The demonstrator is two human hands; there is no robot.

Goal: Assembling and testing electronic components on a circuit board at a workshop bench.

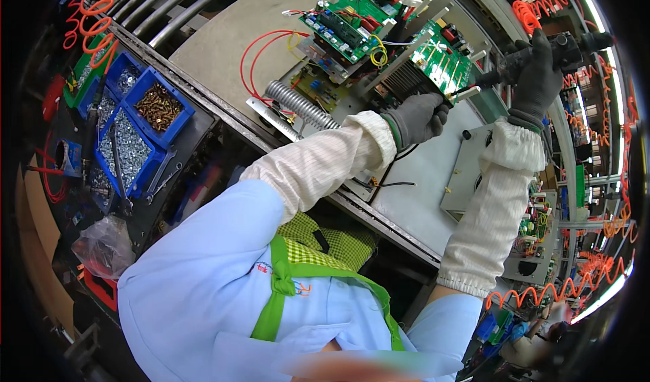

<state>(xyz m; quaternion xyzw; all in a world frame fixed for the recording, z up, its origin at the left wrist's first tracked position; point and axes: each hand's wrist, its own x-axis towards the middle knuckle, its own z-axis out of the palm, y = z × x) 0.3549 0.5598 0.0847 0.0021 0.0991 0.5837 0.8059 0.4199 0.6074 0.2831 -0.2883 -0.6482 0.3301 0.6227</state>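
Observation:
My right hand (538, 77), in a dark grey glove, is wrapped round a black power screwdriver (567, 51). The tool lies nearly level, its bit pointing left at the edge of an upright green circuit board (443, 64). Close to the bit's tip is my left hand (418, 120), gloved too, with fingers curled together below that board; what they pinch, if anything, is hidden. A finned heat sink (405, 80) sits beside the board. Further left stands another green board assembly (352, 26) with red and yellow wires. A large metal coil (301, 104) lies nearer my left forearm.
Blue bins on the left hold brass-coloured screws (158, 108) and silver fasteners (125, 145); wrenches (162, 173) lie beside them. An orange coiled hose (535, 9) hangs near the screwdriver. A grey metal box (467, 172) stands right of the pale work surface (420, 192).

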